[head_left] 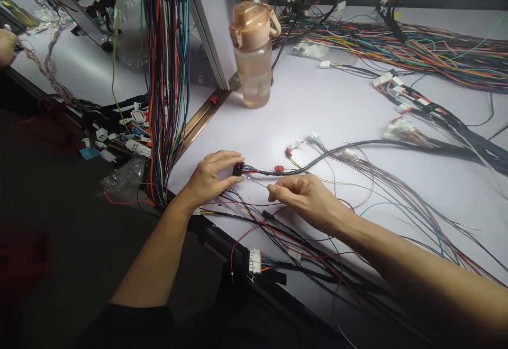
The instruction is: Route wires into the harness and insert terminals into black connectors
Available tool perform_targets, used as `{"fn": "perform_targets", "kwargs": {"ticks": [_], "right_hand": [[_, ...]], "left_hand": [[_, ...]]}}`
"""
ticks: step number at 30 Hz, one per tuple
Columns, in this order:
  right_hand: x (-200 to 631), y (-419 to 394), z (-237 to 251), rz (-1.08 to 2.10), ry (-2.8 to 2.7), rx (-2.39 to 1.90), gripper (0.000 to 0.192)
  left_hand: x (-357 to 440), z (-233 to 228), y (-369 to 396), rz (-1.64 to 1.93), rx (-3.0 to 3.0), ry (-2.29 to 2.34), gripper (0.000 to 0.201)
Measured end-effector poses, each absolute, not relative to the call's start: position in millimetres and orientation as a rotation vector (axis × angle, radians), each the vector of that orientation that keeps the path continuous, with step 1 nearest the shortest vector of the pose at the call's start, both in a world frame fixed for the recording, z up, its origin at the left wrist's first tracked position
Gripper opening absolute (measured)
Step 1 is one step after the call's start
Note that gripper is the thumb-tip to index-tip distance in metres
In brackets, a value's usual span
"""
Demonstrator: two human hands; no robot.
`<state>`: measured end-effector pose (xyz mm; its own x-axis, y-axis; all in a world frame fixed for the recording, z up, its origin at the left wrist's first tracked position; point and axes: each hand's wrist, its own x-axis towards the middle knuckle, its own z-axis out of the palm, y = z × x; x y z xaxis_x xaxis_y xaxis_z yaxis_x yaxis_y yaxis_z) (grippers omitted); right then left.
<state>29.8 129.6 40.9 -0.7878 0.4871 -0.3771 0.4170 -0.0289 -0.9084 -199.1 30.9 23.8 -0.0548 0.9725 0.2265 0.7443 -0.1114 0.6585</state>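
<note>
While my left hand (210, 177) pinched the small black connector (238, 168) between thumb and fingertips, my right hand (305, 195) sat just at its three o'clock, thumb and forefinger closed on a thin pale wire (256, 182) whose free end pointed at the connector's back. Both lay on the white table (317, 111), near its front edge.

To seat that wire well, I judged I needed to keep the connector steady and level, line the tip squarely with its cavity, and push straight rather than at an angle, since so fine a strand would buckle easily. Gripping close to the tip would have helped stiffen it.

The connector looked like hard, boxy plastic with red and blue leads already fanning from it into a black-sleeved harness (357, 147) running toward two o'clock. Loose strands lay across the matt, smooth tabletop, slack and springy. A white multi-pin plug (254, 260) rested at six o'clock. At twelve o'clock stood a translucent peach water bottle (254, 55), rounded and glossy, and at ten o'clock a thick curtain of coloured hanging wires (164, 74) dropped past the table's corner.
</note>
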Motion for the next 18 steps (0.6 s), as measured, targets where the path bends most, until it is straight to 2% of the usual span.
{"fn": "perform_targets", "kwargs": {"ticks": [5,10,18], "right_hand": [[32.5,122.0,53.6,1.924,-2.191,-0.991,0.036],[38.7,107.1,68.4,1.928,-2.256,-0.917,0.042],[70.2,96.7,69.3,1.905,-2.294,-0.895,0.04]], "left_hand": [[-182.8,48.0,11.8,1.082,1.774,1.744,0.035],[-167.2,57.8,-7.6,1.178,1.712,1.728,0.008],[-162.0,72.2,-39.1,1.377,1.713,1.817,0.002]]}}
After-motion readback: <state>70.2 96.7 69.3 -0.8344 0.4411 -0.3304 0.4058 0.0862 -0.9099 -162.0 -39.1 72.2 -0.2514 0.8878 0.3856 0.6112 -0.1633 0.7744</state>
